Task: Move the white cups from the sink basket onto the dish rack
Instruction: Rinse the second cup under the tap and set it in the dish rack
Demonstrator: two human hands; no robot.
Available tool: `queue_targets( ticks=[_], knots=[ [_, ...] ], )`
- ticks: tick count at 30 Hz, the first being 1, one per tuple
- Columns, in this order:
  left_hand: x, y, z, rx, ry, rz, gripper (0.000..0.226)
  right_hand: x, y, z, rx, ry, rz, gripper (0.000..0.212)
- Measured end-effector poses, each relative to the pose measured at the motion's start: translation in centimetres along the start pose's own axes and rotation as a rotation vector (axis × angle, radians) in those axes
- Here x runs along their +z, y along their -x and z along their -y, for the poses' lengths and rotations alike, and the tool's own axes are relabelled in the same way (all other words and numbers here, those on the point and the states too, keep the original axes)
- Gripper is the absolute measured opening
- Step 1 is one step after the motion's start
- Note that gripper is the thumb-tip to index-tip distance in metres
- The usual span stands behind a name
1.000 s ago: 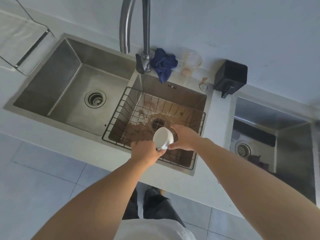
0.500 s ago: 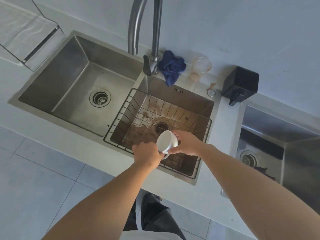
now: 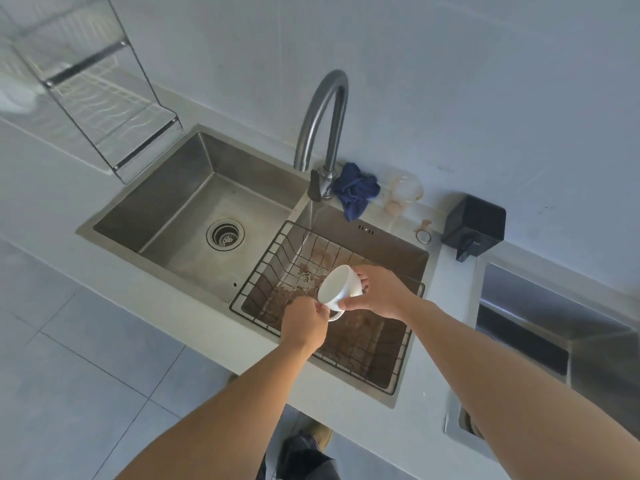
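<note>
Holding a glossy white cup [image 3: 337, 285] at the centre of the frame, both hands met above the wire basket [image 3: 263, 268]. The right hand [image 3: 382, 292] wrapped the rounded body, its thumb on the near side and its fingers [image 3: 360, 271] over the far wall. The left hand [image 3: 304, 322] pinched the looped handle below the rim. The cup lay tipped, its round mouth facing left, clear of the basket's floor. The basket, thin dark wire in a square grid, sat in the right bowl of a brushed steel sink [image 3: 180, 206], whose bottom showed brown stains. A curved steel tap [image 3: 323, 123] rose behind it, with a crumpled blue cloth [image 3: 356, 190] just beside its base. At the upper left of the frame stood the rack [image 3: 104, 98], wire shelves, blurred, on the pale table [image 3: 48, 188].
</note>
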State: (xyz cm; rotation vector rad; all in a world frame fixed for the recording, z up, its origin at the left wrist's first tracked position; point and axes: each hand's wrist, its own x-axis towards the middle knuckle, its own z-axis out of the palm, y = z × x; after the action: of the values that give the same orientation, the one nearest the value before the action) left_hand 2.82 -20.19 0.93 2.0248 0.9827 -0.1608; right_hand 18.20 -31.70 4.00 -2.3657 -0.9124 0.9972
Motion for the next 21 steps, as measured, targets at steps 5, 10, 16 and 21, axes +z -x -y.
queue_targets(
  ticks=[5, 10, 16, 21],
  knots=[
    [-5.5, 0.2, 1.1, 0.0, 0.05, -0.111, 0.029, -0.3, -1.3, 6.5, -0.077, 0.007, -0.005, 0.071],
    [-13.0, -0.7, 4.5, -0.02, 0.082, -0.192, 0.028, 1.4, -3.9, 15.0, -0.136, 0.032, 0.004, 0.064],
    [-23.3, -2.3, 11.6, -0.041, 0.103, -0.265, 0.027, 6.2, -8.5, 26.9, -0.163, 0.126, 0.001, 0.064],
    [-32.2, -4.5, 18.5, -0.028, 0.076, -0.29, 0.029, 11.0, -12.9, 36.7, -0.152, 0.167, -0.001, 0.062]
  ],
)
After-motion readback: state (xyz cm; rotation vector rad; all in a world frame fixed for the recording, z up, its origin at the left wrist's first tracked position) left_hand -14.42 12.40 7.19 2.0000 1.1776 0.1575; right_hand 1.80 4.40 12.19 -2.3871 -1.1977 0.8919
